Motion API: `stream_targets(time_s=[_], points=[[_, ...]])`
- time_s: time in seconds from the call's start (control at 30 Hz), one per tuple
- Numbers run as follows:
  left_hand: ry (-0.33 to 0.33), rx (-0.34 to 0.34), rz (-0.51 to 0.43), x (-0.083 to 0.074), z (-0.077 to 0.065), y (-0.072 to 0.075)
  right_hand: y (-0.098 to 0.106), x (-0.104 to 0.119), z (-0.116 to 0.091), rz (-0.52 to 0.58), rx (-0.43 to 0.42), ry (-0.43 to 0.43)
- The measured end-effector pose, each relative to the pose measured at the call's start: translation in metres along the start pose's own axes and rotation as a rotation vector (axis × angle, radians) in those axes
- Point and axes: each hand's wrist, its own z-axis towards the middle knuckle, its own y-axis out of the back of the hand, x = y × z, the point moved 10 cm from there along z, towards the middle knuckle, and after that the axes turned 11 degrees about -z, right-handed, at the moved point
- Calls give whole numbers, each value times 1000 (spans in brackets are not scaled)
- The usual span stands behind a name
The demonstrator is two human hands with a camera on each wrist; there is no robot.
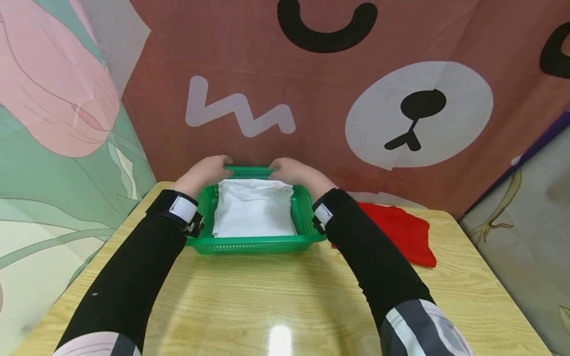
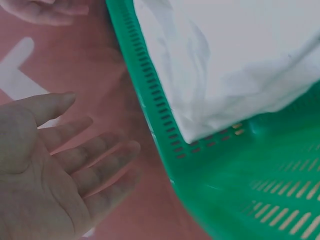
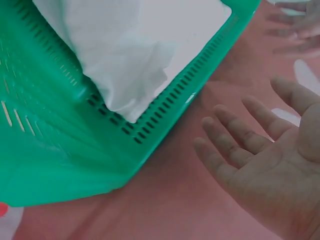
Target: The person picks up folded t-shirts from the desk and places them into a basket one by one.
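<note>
A green perforated plastic basket [image 1: 260, 244] stands on the table with a folded white cloth [image 1: 254, 210] lying inside it. My left hand [image 1: 206, 173] is at the far left corner of the basket; in the left wrist view its fingers [image 2: 95, 167] are spread and a gap separates them from the rim. My right hand [image 1: 297, 173] is at the far right corner, its fingers [image 3: 235, 137] likewise extended just outside the rim in the right wrist view. Both palms are bare, with nothing held.
To the right of the basket, partly behind my right forearm, lies a red cloth [image 1: 403, 232]. The wooden table [image 1: 249, 301] meets a hanging printed fabric [image 1: 320, 99] with a brown cartoon face right behind the basket.
</note>
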Motion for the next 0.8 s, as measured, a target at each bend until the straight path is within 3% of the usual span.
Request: stream_targets(time_s=[0.4, 0.8], points=[[-30, -18, 84, -34, -26, -8, 2, 17, -24, -118, 44, 48], [-122, -71, 165, -68, -59, -25, 6, 15, -60, -235, -10, 56]])
